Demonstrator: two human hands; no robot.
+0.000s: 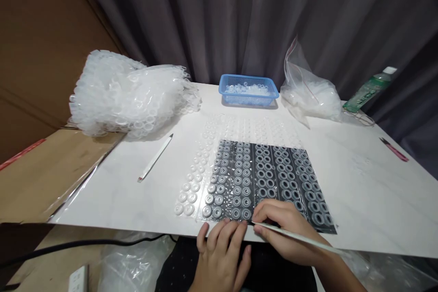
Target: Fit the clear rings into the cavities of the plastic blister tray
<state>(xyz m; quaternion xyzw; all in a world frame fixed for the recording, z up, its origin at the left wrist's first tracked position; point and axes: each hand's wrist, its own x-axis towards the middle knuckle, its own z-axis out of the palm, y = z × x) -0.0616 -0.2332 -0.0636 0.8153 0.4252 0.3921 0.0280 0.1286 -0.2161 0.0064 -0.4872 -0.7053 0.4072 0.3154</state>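
My left hand rests at the near edge of the white table, fingers spread and flat, touching the front of a clear blister sheet of small round caps. The sheet lies over a black panel with ring shapes. My right hand pinches a thin white stick at the sheet's front edge; the stick runs off to the lower right.
A heap of clear blister sheets sits at the back left. A blue basket of small clear parts and a clear bag stand at the back, a green bottle at the right. A second white stick lies left; cardboard beside the table.
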